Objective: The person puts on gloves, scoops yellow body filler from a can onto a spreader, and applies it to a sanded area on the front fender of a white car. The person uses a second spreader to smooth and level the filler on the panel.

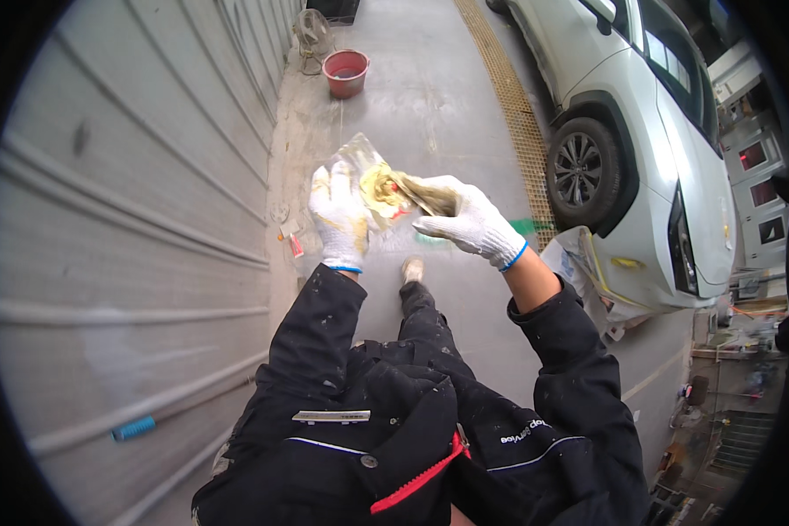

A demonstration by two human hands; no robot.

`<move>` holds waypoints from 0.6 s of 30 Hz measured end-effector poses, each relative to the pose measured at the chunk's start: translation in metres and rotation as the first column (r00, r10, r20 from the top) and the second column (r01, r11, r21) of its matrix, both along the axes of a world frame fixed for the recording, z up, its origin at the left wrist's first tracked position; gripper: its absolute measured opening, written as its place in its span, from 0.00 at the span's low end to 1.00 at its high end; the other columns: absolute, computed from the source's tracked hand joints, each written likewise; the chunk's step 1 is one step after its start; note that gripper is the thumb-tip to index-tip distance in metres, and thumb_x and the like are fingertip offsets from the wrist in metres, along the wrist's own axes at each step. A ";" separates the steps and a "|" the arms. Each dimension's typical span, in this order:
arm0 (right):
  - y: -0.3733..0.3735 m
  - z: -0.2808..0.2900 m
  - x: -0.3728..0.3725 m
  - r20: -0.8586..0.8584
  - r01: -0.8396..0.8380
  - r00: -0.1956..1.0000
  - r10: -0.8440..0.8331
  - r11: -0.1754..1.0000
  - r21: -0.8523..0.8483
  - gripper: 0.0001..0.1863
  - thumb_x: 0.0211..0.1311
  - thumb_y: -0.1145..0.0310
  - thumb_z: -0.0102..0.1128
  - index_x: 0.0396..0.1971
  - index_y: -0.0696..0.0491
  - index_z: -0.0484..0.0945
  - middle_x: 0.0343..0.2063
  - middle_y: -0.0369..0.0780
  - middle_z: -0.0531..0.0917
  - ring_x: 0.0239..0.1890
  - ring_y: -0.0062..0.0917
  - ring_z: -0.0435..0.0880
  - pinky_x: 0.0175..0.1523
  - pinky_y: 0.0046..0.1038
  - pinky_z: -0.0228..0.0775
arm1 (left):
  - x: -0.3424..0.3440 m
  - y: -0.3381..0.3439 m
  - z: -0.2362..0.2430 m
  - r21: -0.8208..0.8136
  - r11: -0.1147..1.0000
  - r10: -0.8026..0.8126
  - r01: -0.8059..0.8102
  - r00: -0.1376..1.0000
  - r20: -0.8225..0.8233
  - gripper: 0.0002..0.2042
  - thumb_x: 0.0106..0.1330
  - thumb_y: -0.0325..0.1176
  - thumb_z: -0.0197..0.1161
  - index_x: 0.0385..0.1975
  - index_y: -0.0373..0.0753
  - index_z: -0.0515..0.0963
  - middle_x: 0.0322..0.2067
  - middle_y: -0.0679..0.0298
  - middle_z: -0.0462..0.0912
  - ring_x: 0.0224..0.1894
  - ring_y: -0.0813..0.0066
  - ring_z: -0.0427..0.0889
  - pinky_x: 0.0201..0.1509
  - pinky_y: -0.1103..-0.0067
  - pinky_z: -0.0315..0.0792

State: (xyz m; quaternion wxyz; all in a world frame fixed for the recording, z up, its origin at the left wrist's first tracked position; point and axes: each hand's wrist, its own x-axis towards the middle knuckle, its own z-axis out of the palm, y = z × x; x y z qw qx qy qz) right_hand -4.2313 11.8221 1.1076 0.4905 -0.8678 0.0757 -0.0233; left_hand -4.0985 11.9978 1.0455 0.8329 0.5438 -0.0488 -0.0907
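Observation:
My left hand [339, 215], in a white knit glove with yellow smears, grips a thin see-through mixing sheet [358, 154]. On that sheet lies a lump of yellow body filler [379, 188] with red streaks beside it. My right hand [475, 224], gloved in white with a blue cuff, is closed around a flat, brown-stained putty spreader [430, 195]. The spreader's far end meets the filler; its near end is hidden in my fingers. Both hands are held up in front of me above the grey floor.
To the right stands a white car [587, 79] with a yellow patch [625, 262] on its bumper and plastic sheeting [579, 250] beside it. A red bucket [345, 74] and a fan [314, 33] stand ahead, near the grey wall [149, 175]. A yellow floor grating [510, 96] runs alongside the car.

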 end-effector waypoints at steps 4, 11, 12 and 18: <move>-0.195 -0.037 0.097 -0.179 0.286 0.958 -0.226 0.817 0.500 0.35 0.67 0.56 0.73 0.69 0.61 0.78 0.57 0.48 0.86 0.52 0.32 0.89 0.56 0.30 0.82 | 0.127 -0.187 0.003 -0.108 0.960 0.242 -0.257 0.961 -0.132 0.13 0.84 0.40 0.60 0.53 0.35 0.76 0.48 0.61 0.84 0.44 0.77 0.84 0.46 0.78 0.80; -0.455 0.001 0.304 0.035 -0.042 0.999 -0.024 -0.509 0.860 0.36 0.76 0.50 0.55 0.74 0.60 0.65 0.59 0.62 0.79 0.47 0.56 0.83 0.43 0.52 0.79 | 0.307 -0.498 0.092 -0.090 0.970 0.239 -0.224 0.945 0.225 0.13 0.84 0.39 0.59 0.59 0.38 0.76 0.46 0.62 0.87 0.39 0.76 0.88 0.30 0.79 0.81; -0.481 0.007 0.332 0.056 -0.055 0.998 -0.011 -0.494 0.868 0.36 0.76 0.50 0.55 0.74 0.60 0.65 0.59 0.62 0.79 0.47 0.56 0.83 0.42 0.52 0.79 | 0.325 -0.527 0.095 -0.152 0.967 0.240 -0.203 0.929 0.282 0.13 0.85 0.36 0.58 0.59 0.37 0.77 0.45 0.64 0.87 0.42 0.79 0.87 0.37 0.80 0.82; -0.704 0.045 0.523 0.165 -0.140 0.984 0.061 -0.295 0.945 0.33 0.78 0.52 0.54 0.73 0.59 0.66 0.60 0.59 0.80 0.45 0.51 0.86 0.41 0.47 0.81 | 0.483 -0.727 0.049 0.036 0.999 -0.040 0.027 0.901 0.432 0.16 0.82 0.30 0.61 0.65 0.32 0.79 0.51 0.63 0.88 0.52 0.78 0.83 0.61 0.78 0.77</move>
